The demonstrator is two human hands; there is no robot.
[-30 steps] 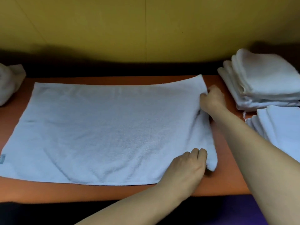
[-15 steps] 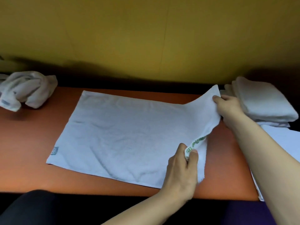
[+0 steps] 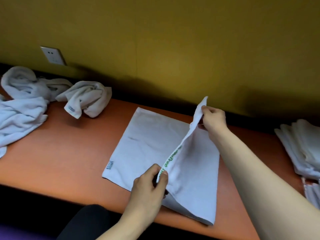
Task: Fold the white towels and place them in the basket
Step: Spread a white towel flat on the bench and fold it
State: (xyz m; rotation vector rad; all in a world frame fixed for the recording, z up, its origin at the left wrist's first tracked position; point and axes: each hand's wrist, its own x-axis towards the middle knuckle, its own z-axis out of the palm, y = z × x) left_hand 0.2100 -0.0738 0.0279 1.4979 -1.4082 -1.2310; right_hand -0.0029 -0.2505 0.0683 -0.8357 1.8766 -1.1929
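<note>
A white towel (image 3: 147, 149) lies on the orange table (image 3: 69, 153), its right end lifted off the surface and standing up. Green lettering runs along the raised edge. My left hand (image 3: 149, 186) pinches the near corner of that edge. My right hand (image 3: 213, 119) pinches the far corner, higher up by the wall. The lifted flap leans over the flat part, with a fold forming at the right. A small label sits at the towel's near left corner. No basket is in view.
Crumpled white towels (image 3: 26, 99) are heaped at the far left of the table, one bundle (image 3: 86, 97) nearer the middle. A stack of folded towels (image 3: 301, 146) sits at the right edge. A yellow wall with a socket (image 3: 52, 55) runs behind.
Both hands have raised the towel's right edge higher and carried it leftward over the flat part. The view has swung left, bringing the crumpled towels and wall socket into sight.
</note>
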